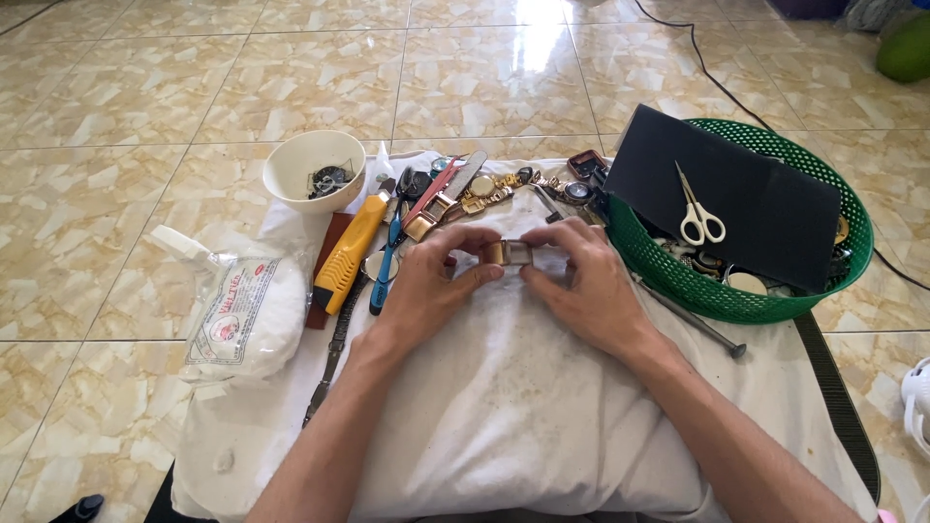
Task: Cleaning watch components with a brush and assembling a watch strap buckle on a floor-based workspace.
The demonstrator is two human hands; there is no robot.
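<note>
While our left hand (426,286) and right hand (581,281) pinch the gold watch case (511,253) between fingertips, scissors (697,215) lie untouched at two o'clock.

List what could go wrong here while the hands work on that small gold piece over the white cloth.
1. The small gold piece is pinched only by the fingertips of the left hand and right hand; a slip might drop it into the rumpled white cloth.
2. The yellow utility knife lies close by the left hand and could be knocked.
3. The scissors rest loosely on a dark sheet over the green basket and may slide.
</note>
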